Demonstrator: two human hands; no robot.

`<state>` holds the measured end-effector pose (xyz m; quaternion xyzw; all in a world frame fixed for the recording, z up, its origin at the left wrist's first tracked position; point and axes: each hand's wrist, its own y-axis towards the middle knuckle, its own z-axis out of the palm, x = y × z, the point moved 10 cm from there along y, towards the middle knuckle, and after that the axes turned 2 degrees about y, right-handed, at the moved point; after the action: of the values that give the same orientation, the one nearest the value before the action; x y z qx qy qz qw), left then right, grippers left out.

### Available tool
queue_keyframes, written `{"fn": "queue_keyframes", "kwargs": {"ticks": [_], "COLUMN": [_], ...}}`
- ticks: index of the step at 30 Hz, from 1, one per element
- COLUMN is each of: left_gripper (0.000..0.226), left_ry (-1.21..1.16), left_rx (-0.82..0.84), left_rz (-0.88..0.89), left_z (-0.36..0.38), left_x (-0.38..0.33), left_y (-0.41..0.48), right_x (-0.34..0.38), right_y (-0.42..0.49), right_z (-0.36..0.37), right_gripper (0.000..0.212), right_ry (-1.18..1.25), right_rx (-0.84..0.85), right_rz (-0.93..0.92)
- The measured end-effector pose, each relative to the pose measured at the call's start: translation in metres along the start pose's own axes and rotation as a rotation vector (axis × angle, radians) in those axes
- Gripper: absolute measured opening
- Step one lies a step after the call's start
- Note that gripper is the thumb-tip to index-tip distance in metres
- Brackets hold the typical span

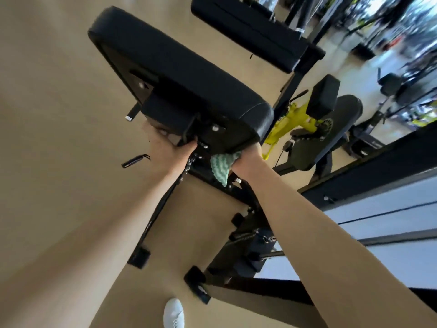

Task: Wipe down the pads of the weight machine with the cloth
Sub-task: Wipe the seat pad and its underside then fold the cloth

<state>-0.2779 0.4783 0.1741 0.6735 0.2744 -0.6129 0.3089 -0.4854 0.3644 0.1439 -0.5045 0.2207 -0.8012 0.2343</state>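
A long black pad [184,65] of the weight machine slants across the middle of the tilted view, its underside and mounting bracket facing me. My left hand [165,147] grips the bracket under the pad's near end. My right hand [248,157] holds a green-and-white striped cloth [222,166] against the pad's near lower edge; the cloth hangs down from my fingers. A second black pad [248,31] lies beyond, at the top.
The machine's black frame [241,235] runs down between my arms to rubber feet on the tan floor. A yellow-and-black machine [305,121] stands to the right. A mirror wall [378,209] lines the right side. A white shoe [173,313] shows at the bottom.
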Motion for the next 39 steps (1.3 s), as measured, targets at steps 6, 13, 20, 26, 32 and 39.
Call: {"fn": "queue_keyframes", "kwargs": {"ticks": [6,13,20,26,32,39], "left_gripper": [0.079,0.090,0.090,0.095,0.088,0.065], "left_ry": [-0.106,-0.080,-0.104,-0.122,-0.040,-0.083], "left_rx": [-0.088,-0.120,-0.115,-0.172,0.018,0.138], "left_rz": [0.088,0.137,0.214,0.285,0.201,0.113], "left_z": [0.004,0.002,0.004,0.007,0.035,0.039], "left_x": [0.017,0.019,0.015,0.022,0.095,0.123], "left_y": [-0.004,-0.006,-0.013,-0.012,0.003,0.014], "right_x": [-0.028,-0.061,-0.051,-0.061,-0.113,-0.134], "right_y": [0.059,0.145,0.151,0.236,0.238,0.297], "right_z": [-0.020,-0.054,-0.104,-0.219,-0.140,-0.115], "right_gripper": [0.040,0.060,0.059,0.078,0.074,0.052], "right_ry": [-0.118,-0.203,-0.326,-0.164,-0.033,-0.092], "right_rx": [-0.018,-0.049,-0.182,-0.446,-0.227,-0.146], "right_rz": [0.008,0.052,0.014,0.018,0.109,0.071]}}
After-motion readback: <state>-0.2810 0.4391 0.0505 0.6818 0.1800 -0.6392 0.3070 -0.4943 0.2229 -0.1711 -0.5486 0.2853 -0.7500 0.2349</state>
